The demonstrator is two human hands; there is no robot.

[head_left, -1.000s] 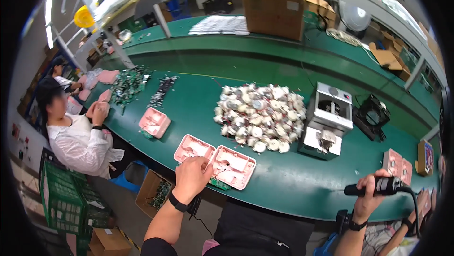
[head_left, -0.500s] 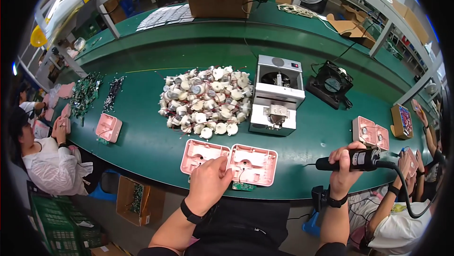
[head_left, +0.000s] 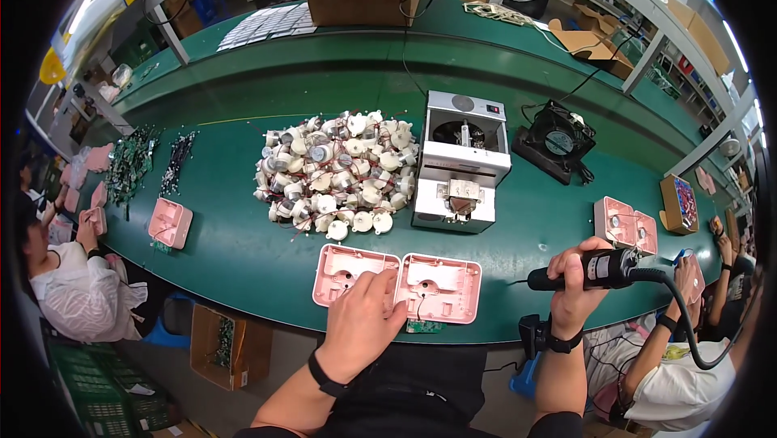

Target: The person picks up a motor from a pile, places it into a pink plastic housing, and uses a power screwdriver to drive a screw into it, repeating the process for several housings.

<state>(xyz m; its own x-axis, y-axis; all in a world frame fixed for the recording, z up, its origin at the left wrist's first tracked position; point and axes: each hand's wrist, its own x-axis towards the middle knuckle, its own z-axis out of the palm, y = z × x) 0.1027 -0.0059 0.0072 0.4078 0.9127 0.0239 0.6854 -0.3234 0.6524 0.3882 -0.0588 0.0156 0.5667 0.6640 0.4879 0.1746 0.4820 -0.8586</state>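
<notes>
Resting flat as before, the left hand point(head_left: 366, 321) is spread open over two pink trays point(head_left: 398, 283) at the green surface's point(head_left: 243, 252) near edge. A black screwdriver point(head_left: 584, 270) is kept clamped in the right hand's point(head_left: 576, 288) grip, now held nearer the trays.

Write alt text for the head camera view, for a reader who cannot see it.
At a green workbench, a person's left hand rests on two pink plastic housings lying side by side, while the right hand grips a black corded electric screwdriver. Behind them sit a pile of small white motors and a white box-shaped machine; other workers sit at both sides.
</notes>
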